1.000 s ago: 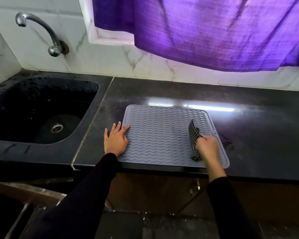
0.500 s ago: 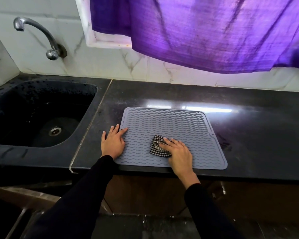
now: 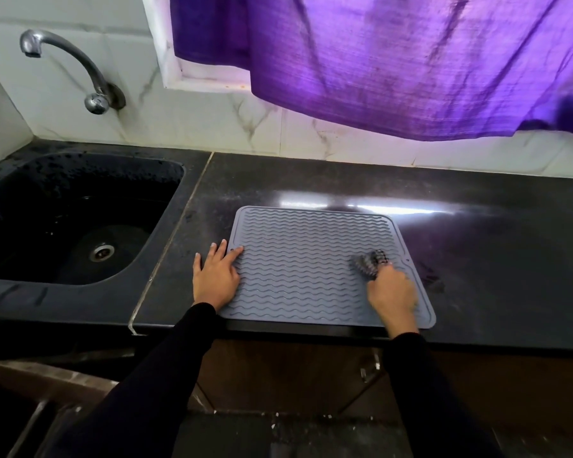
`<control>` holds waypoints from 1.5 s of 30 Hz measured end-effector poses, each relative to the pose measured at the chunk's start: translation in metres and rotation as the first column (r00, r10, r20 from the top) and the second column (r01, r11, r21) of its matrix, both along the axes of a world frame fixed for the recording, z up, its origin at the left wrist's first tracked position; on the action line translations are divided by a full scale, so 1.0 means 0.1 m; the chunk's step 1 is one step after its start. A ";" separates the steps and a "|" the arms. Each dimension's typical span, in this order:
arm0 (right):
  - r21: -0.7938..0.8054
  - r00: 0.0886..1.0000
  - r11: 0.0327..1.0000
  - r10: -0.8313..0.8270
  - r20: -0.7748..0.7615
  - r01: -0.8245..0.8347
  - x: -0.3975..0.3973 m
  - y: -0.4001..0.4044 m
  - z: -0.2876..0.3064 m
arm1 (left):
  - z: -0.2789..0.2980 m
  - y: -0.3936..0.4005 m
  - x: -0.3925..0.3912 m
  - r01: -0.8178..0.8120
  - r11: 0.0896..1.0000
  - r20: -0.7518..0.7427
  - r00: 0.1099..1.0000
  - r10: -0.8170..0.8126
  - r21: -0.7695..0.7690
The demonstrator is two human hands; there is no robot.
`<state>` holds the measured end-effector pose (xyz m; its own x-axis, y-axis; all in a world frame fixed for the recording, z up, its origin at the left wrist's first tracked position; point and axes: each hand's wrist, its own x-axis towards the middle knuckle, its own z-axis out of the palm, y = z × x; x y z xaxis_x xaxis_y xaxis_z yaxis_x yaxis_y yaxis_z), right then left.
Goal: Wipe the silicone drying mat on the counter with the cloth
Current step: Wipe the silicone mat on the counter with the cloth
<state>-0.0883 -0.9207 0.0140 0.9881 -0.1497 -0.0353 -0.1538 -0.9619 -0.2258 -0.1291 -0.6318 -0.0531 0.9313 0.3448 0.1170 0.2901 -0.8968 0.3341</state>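
Mid-wipe: right hand point(image 3: 391, 292) gripped bunched cloth point(image 3: 369, 264) w/ curled fingers, on mat point(image 3: 298, 259) near its right edge. Left hand point(image 3: 216, 274) lay flat, pinning mat's left edge to worktop point(image 3: 493, 233). Next prob. needs strokes across far rows.

Counter point(image 3: 493, 246) right of mat point(image 3: 311, 259) open; sink point(image 3: 63, 219) left; curtain point(image 3: 411, 61) overhangs rear.

To my left is a black sink point(image 3: 166, 206) with a round metal drain point(image 3: 102, 252) in its bottom. A shiny curved tap point(image 3: 73, 66) sticks out of the white wall point(image 3: 212, 123). A purple curtain point(image 3: 394, 61) hangs above.
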 end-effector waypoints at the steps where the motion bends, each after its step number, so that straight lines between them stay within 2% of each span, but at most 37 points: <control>1: -0.089 0.999 0.995 0.046 -0.019 -0.047 -0.05 0.07 -0.08 | 0.00 0.00 0.00 -0.002 1.000 0.002 1.000 0.002 -0.003; 3: -0.184 0.997 0.980 0.075 -0.018 -0.077 -0.12 0.13 -0.13 | 0.00 -0.01 0.01 -0.006 1.000 0.012 1.000 0.006 -0.009; 5: -0.093 0.999 0.995 0.028 -0.047 -0.032 -0.14 0.14 -0.01 | 0.00 -0.02 0.01 -0.015 1.000 0.027 1.000 0.015 -0.015; 8: 0.226 0.988 0.968 -0.081 -0.131 0.109 -0.02 0.07 0.25 | 0.00 0.00 0.03 -0.015 1.000 0.030 0.999 0.015 -0.024; 9: 0.371 0.977 0.911 -0.120 -0.179 0.180 0.03 0.04 0.33 | 0.00 0.00 0.03 -0.013 1.000 0.022 1.000 0.014 -0.019; 11: 0.630 0.952 0.718 -0.168 -0.257 0.297 0.14 0.04 0.42 | 0.00 0.02 0.03 -0.009 1.000 0.017 1.000 0.009 -0.010; 12: 0.687 0.954 0.664 -0.171 -0.247 0.297 0.17 0.07 0.42 | 0.00 0.03 0.04 -0.012 1.000 0.022 1.000 0.012 -0.019; 13: 0.700 0.972 0.674 -0.149 -0.181 0.234 0.20 0.13 0.39 | 0.00 0.04 0.05 -0.019 0.999 0.035 0.999 0.020 -0.039; 15: 0.605 1.000 0.796 -0.007 -0.019 0.017 0.23 0.31 0.28 | 0.03 0.07 0.09 -0.035 0.996 0.083 0.996 0.042 -0.078; 17: 0.463 0.982 0.867 0.182 0.056 -0.187 0.23 0.49 0.11 | 0.07 0.14 0.16 -0.028 0.999 0.140 0.990 0.034 -0.044; 20: 0.075 0.902 0.900 0.426 0.068 -0.430 0.18 0.66 -0.14 | 0.11 0.25 0.32 0.073 0.995 0.094 0.992 -0.080 0.068; 22: -0.097 0.868 0.873 0.487 0.094 -0.479 0.14 0.71 -0.24 | 0.07 0.31 0.40 0.156 0.980 -0.018 0.988 -0.155 0.120; 24: -0.172 0.864 0.862 0.496 0.091 -0.477 0.14 0.70 -0.28 | 0.02 0.35 0.43 0.175 0.979 -0.099 0.981 -0.164 0.106; 28: -0.306 0.864 0.833 0.501 0.059 -0.462 0.22 0.61 -0.28 | -0.02 0.36 0.42 0.152 0.985 -0.066 0.987 -0.147 0.082; 32: -0.359 0.902 0.849 0.429 0.040 -0.388 0.32 0.52 -0.19 | -0.01 0.36 0.43 0.141 0.988 -0.042 0.990 -0.138 0.058; 34: -0.323 0.942 0.894 0.335 0.016 -0.312 0.39 0.50 -0.09 | -0.02 0.35 0.43 0.136 0.990 -0.035 0.990 -0.134 0.046; 36: -0.134 0.985 0.976 0.164 -0.054 -0.170 0.57 0.43 0.03 | -0.02 0.35 0.43 0.126 0.991 -0.005 0.992 -0.126 0.033; 37: 0.034 0.991 0.997 0.071 -0.114 -0.068 0.68 0.38 0.10 | -0.03 0.35 0.43 0.122 0.992 0.007 0.992 -0.123 0.028; 38: 0.224 0.987 0.974 0.012 -0.163 0.025 0.75 0.35 0.18 | -0.03 0.34 0.43 0.119 0.992 0.014 0.993 -0.120 0.026; 39: 0.404 0.986 0.912 -0.005 -0.166 0.073 0.79 0.37 0.23 | -0.03 0.33 0.43 0.116 0.993 0.016 0.993 -0.116 0.029; 40: 0.525 0.992 0.849 0.009 -0.125 0.058 0.80 0.43 0.24 | -0.03 0.33 0.43 0.110 0.993 0.014 0.994 -0.111 0.034; 41: 0.560 0.997 0.828 0.047 -0.057 -0.008 0.76 0.53 0.24 | -0.03 0.33 0.43 0.106 0.994 0.013 0.994 -0.106 0.035; 43: 0.444 0.981 0.877 0.194 0.021 -0.184 0.67 0.74 0.11 | -0.03 0.33 0.43 0.098 0.995 0.012 0.995 -0.099 0.034; 45: 0.203 0.936 0.915 0.350 0.037 -0.350 0.51 0.91 -0.05 | -0.02 0.33 0.44 0.099 0.994 0.006 0.995 -0.100 0.047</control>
<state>-0.0374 -0.8299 0.0086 0.9760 0.2161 -0.0280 0.1845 -0.8878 -0.4216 -0.0856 -0.5991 -0.0552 0.9597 0.2446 0.1385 0.1960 -0.9356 0.2936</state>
